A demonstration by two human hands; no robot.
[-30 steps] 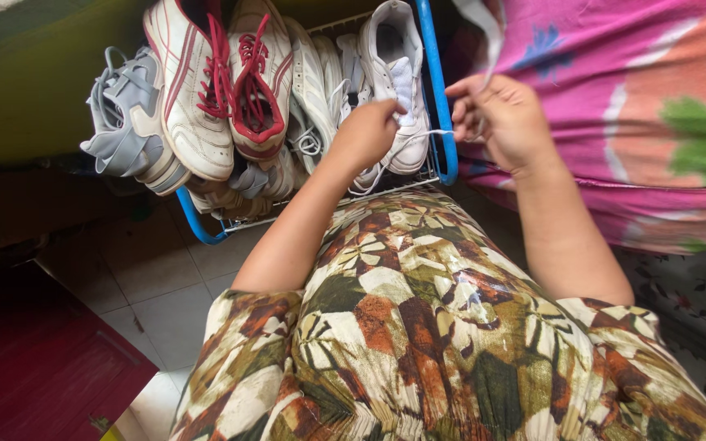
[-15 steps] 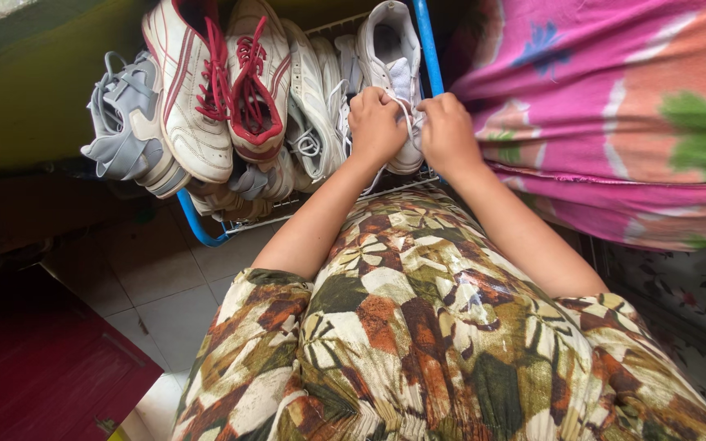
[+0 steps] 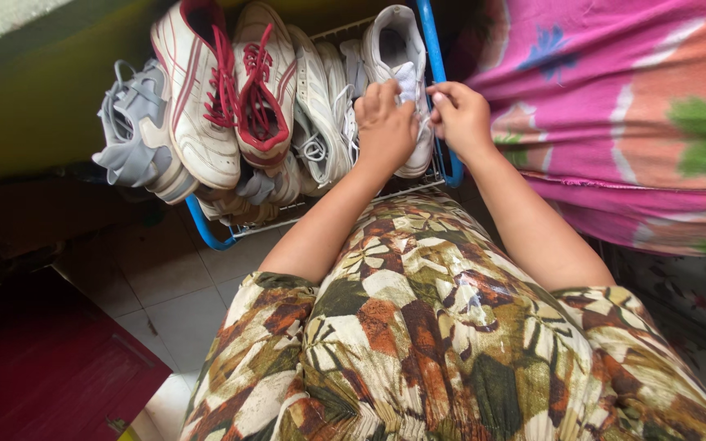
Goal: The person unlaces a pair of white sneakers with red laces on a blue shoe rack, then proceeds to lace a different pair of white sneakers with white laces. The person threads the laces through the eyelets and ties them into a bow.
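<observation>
A white sneaker (image 3: 394, 37) stands at the right end of a blue wire shoe rack (image 3: 437, 57). My left hand (image 3: 384, 126) rests over the sneaker's front and pinches its white lace. Just to the right, my right hand (image 3: 461, 114) pinches the same lace next to the rack's blue rail. Both hands are close together, fingers closed on the lace. The lace itself is mostly hidden under my fingers.
More shoes fill the rack: a white pair with red laces (image 3: 230, 90), a grey sneaker (image 3: 134, 135), other white sneakers (image 3: 320, 98). A pink patterned cloth (image 3: 614, 98) hangs at the right. Tiled floor (image 3: 173, 286) and a dark red mat (image 3: 51, 359) lie below left.
My right hand came in from the right, where it held the lace stretched out, to meet my left hand at the sneaker. Both hands have since shifted slightly up the shoe.
</observation>
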